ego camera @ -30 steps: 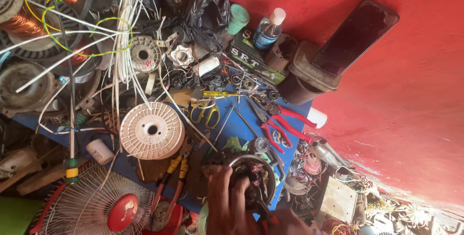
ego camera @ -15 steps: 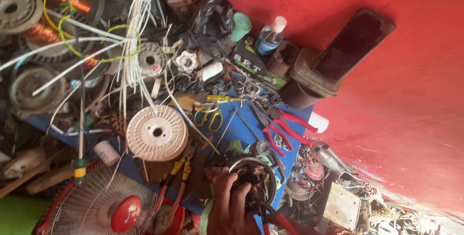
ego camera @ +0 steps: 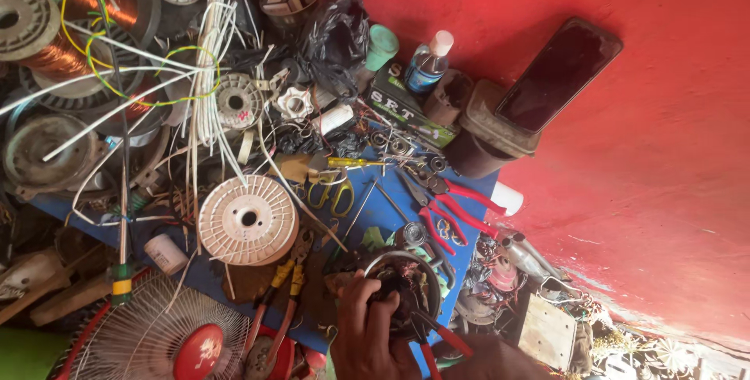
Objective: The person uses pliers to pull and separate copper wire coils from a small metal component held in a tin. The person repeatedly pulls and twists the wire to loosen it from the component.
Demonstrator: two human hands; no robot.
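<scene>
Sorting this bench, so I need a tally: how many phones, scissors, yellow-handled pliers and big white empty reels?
Phone: 1
Scissors: 1
Yellow-handled pliers: 1
Big white empty reel: 1
Total: 4

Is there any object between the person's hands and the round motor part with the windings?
No. The left hand already grips the round motor part directly at its rim. The right hand holds red-handled pliers whose tip reaches the part. Nothing visible stands between.

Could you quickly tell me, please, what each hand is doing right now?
Left hand: fingers curled on the round motor stator, gripping it.
Right hand: mostly out of frame near the red-handled pliers; grip cannot be told.
</scene>
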